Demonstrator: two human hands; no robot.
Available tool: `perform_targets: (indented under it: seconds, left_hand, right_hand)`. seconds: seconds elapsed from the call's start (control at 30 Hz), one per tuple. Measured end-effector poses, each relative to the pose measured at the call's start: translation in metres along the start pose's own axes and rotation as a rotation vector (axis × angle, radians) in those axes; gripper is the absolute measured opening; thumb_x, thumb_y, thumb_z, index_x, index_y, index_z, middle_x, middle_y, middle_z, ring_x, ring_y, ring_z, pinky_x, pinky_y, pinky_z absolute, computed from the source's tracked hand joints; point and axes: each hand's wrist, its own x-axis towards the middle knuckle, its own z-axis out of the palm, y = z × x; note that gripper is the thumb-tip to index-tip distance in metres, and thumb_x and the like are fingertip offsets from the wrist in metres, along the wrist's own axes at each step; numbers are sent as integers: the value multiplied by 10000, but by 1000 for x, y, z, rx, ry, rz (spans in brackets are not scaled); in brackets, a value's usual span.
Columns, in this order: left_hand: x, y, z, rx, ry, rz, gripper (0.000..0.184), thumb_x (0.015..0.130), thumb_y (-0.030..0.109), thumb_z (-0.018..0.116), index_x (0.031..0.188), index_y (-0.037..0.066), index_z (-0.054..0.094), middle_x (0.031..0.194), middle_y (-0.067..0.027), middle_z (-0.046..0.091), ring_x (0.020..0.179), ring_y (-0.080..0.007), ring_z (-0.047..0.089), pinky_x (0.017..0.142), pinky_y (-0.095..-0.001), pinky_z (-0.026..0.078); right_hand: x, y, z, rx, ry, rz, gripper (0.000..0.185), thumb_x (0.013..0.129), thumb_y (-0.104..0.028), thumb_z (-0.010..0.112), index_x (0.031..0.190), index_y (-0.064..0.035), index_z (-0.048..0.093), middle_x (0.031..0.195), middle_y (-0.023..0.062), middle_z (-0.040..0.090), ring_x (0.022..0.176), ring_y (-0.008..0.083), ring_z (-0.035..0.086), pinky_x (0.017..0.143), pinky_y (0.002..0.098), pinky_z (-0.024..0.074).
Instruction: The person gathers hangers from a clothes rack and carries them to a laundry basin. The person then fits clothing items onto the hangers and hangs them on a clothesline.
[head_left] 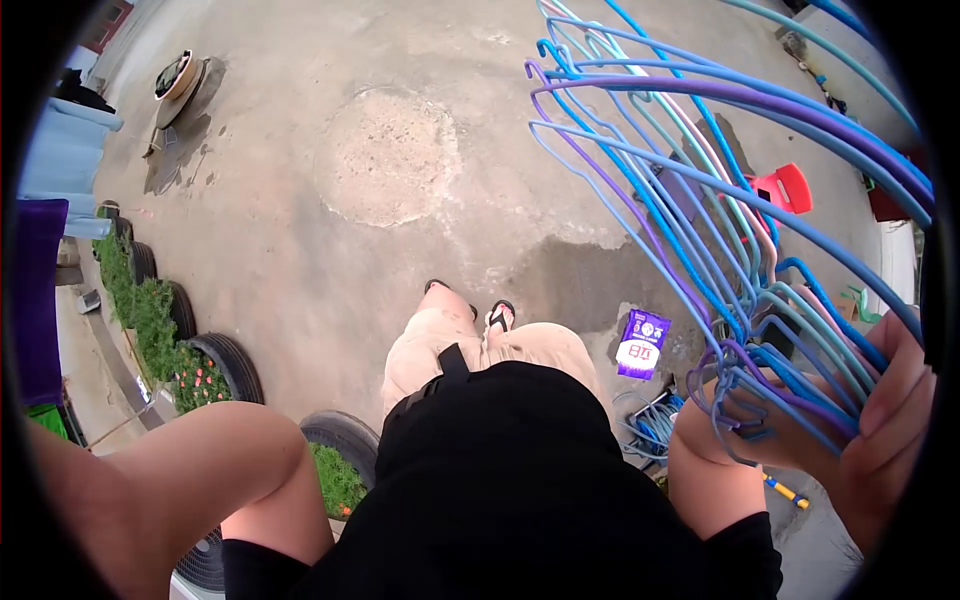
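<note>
At the right edge, my right hand (890,415) is closed around a bundle of coat hangers (735,320). They are blue, purple, teal and pale pink, and fan out up and to the left. Curved hook ends cluster just left of my fingers, in front of my forearm. Part of this hand is lost in the dark rim of the view. My left arm (190,470) is bent and reaches out past the left edge, so the left hand is hidden.
A purple packet (643,345) lies on the concrete near my feet, with a tangle of blue items (655,425) below it. A red chair (785,190) stands behind the hangers. Tyre planters (225,365) line the left; light-blue cloth (60,155) and purple cloth (38,290) hang there.
</note>
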Motion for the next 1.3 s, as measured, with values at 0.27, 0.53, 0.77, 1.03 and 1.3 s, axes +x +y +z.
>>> perform_targets:
  seconds: [0.27, 0.53, 0.77, 1.03, 1.3]
  left_hand:
    - [-91, -213, -5, 36, 147, -1018, 361, 953, 291, 433, 1094, -24, 539, 754, 0, 432, 691, -104, 388, 663, -247, 327]
    - [-222, -429, 39, -839, -615, -1931, 901, 913, 679, 316, 1411, -71, 279, 1381, -201, 454, 1302, -274, 430, 1104, -377, 296]
    - [-166, -600, -25, -1429, 608, -1448, 569, 935, 429, 490, 1377, 83, 403, 1365, -195, 470, 1272, -323, 452, 1087, -482, 314]
    - [-140, -786, -108, -1229, 986, -1299, 191, 899, 252, 567, 779, 122, 494, 641, 13, 439, 697, -164, 517, 936, -433, 437]
    - [-97, -967, -207, -1014, 1199, -1098, 240, 922, 318, 564, 814, 103, 564, 739, -53, 600, 757, -213, 599, 796, -387, 482]
  right_hand:
    - [22, 192, -45, -4, 157, 247, 246, 944, -79, 438, 1153, 7, 536, 489, -44, 343, 375, 58, 294, 460, 235, 340]
    - [77, 454, 32, 137, 296, 641, 129, 935, -80, 485, 1023, -7, 544, 474, -20, 334, 356, 80, 317, 433, 267, 345]
    - [130, 603, 96, 455, 136, 756, 184, 949, -159, 448, 1051, -52, 558, 506, -11, 381, 424, 105, 370, 531, 305, 382]
    - [144, 818, 100, 833, 365, 1246, 166, 850, -172, 533, 968, -56, 549, 621, 20, 462, 634, 165, 482, 793, 385, 427]
    - [189, 1088, 156, 1029, 372, 1737, 214, 812, -246, 586, 873, -41, 587, 824, 88, 615, 838, 249, 588, 892, 414, 469]
